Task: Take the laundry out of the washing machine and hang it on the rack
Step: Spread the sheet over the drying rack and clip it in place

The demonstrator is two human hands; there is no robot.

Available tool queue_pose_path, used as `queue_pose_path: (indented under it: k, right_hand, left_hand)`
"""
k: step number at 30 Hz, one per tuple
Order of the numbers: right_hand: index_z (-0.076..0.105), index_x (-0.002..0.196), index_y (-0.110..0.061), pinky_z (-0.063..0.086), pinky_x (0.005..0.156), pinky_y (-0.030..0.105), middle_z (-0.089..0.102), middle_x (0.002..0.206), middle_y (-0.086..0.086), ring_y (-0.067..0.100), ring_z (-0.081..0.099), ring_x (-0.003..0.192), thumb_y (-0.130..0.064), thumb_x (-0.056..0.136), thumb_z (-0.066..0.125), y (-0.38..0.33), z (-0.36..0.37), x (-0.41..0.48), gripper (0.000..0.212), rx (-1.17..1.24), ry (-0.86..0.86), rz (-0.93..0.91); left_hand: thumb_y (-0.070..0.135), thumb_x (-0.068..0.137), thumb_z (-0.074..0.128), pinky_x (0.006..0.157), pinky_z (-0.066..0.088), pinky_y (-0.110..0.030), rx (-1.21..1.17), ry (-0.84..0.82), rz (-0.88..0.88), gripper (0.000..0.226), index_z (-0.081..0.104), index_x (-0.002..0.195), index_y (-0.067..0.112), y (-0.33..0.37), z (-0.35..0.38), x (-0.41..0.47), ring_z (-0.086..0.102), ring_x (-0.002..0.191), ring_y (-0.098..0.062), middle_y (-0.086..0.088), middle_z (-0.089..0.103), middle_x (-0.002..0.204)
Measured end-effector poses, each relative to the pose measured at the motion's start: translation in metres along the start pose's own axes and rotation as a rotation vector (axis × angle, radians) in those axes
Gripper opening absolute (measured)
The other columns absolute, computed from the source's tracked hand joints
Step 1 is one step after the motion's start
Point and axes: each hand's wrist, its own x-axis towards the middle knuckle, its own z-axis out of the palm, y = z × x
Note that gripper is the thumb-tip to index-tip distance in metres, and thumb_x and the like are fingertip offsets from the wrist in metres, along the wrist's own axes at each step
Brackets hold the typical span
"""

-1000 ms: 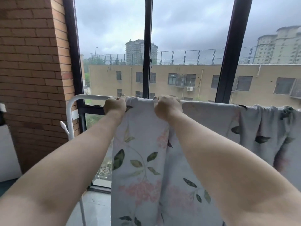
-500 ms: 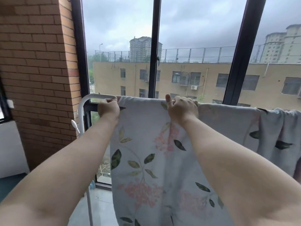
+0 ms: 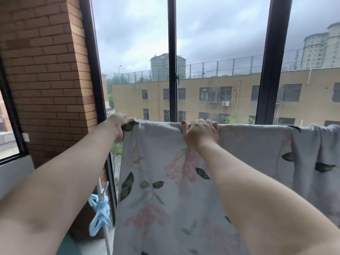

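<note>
Nearest me, both forearms reach up & fwd from the bottom corners. Low left, a light-blue plastic clothes clip (image 3: 99,220) sits on a thin white rack pole (image 3: 106,238). The rack's top rail is under cloth, so I can't see it. Next out, the pale grey cotton bedsheet w/ pink flowers and green leaves (image 3: 165,190) hangs draped over that rail, running from centre to the right edge, bunched at far right. My left hand (image 3: 119,127) pinches the sheet's top left corner, curled onto it. My right hand (image 3: 201,134) has its fingers (image 3: 208,124) hooked over the top fold, gripping cloth, poss. rail too; can't tell. My read: soft, limp, prob. damp so heavier than it looks, apt to slide on a smooth rail. Best held along the top hem, hands well apart. Bottom hem & far side are cut off or hidden. Beyond: dark window frame (image 3: 173,70), red-brown brick wall (image 3: 46,70), yellow bldg (image 3: 239,111) outside.
</note>
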Motion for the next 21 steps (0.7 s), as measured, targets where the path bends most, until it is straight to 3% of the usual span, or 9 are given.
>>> queue_pose_path:
  k: [3, 6, 11, 14, 16, 21]
  right_hand:
    - [0.062, 0.113, -0.018, 0.028, 0.105, 0.044, 0.062, 0.12, 0.007, 0.029, 0.048, 0.119, -0.06, 0.1, 0.015, -0.001, 0.001, 0.0, 0.064, 0.01, -0.018, -0.006]
    - [0.061, 0.114, -0.018, 0.027, 0.105, 0.044, 0.062, 0.12, 0.007, 0.029, 0.048, 0.118, -0.06, 0.1, 0.015, -0.001, 0.002, 0.002, 0.064, 0.014, -0.02, -0.001]
    - [0.063, 0.113, -0.018, 0.028, 0.103, 0.043, 0.062, 0.12, 0.007, 0.029, 0.048, 0.117, -0.062, 0.099, 0.013, -0.002, 0.003, 0.002, 0.068, 0.0, -0.019, -0.002]
    - [0.064, 0.113, -0.016, 0.029, 0.104, 0.044, 0.062, 0.119, 0.008, 0.03, 0.048, 0.117, -0.063, 0.099, 0.01, -0.001, 0.003, 0.002, 0.073, -0.013, -0.001, 0.001]
    - [0.064, 0.113, -0.015, 0.029, 0.104, 0.045, 0.062, 0.119, 0.008, 0.03, 0.049, 0.117, -0.062, 0.099, 0.007, 0.001, 0.003, 0.002, 0.075, -0.02, -0.002, 0.0]
    - [0.064, 0.117, -0.016, 0.027, 0.108, 0.045, 0.061, 0.121, 0.009, 0.03, 0.047, 0.12, -0.056, 0.102, 0.006, 0.002, 0.004, 0.004, 0.072, -0.014, -0.007, 0.002]
  left_hand:
    - [0.03, 0.101, 0.05, 0.072, 0.058, -0.038, 0.049, 0.052, -0.045, 0.033, 0.065, 0.074, 0.017, 0.004, 0.003, 0.006, 0.065, 0.07, -0.019, 0.002, 0.069, 0.081]
    - [0.023, 0.099, 0.054, 0.082, 0.057, -0.041, 0.112, 0.086, -0.005, 0.02, 0.065, 0.085, 0.015, 0.009, 0.008, 0.01, 0.064, 0.07, -0.022, -0.003, 0.066, 0.084]
    - [0.01, 0.092, 0.06, 0.089, 0.057, -0.042, 0.188, 0.2, 0.131, 0.018, 0.071, 0.106, 0.014, 0.011, 0.002, 0.024, 0.068, 0.095, -0.023, -0.005, 0.07, 0.104]
    - [0.009, 0.089, 0.066, 0.077, 0.054, -0.032, 0.155, 0.307, 0.222, 0.004, 0.066, 0.09, 0.012, 0.013, -0.005, 0.034, 0.065, 0.083, -0.018, -0.003, 0.066, 0.085]
    - [0.006, 0.088, 0.066, 0.07, 0.049, -0.028, 0.137, 0.368, 0.315, 0.008, 0.062, 0.084, 0.012, 0.014, -0.013, 0.039, 0.059, 0.071, -0.014, 0.0, 0.059, 0.076]
    - [-0.008, 0.081, 0.061, 0.072, 0.055, -0.03, 0.136, 0.396, 0.443, 0.025, 0.061, 0.085, 0.017, 0.003, -0.037, 0.047, 0.067, 0.091, -0.024, -0.011, 0.069, 0.102]
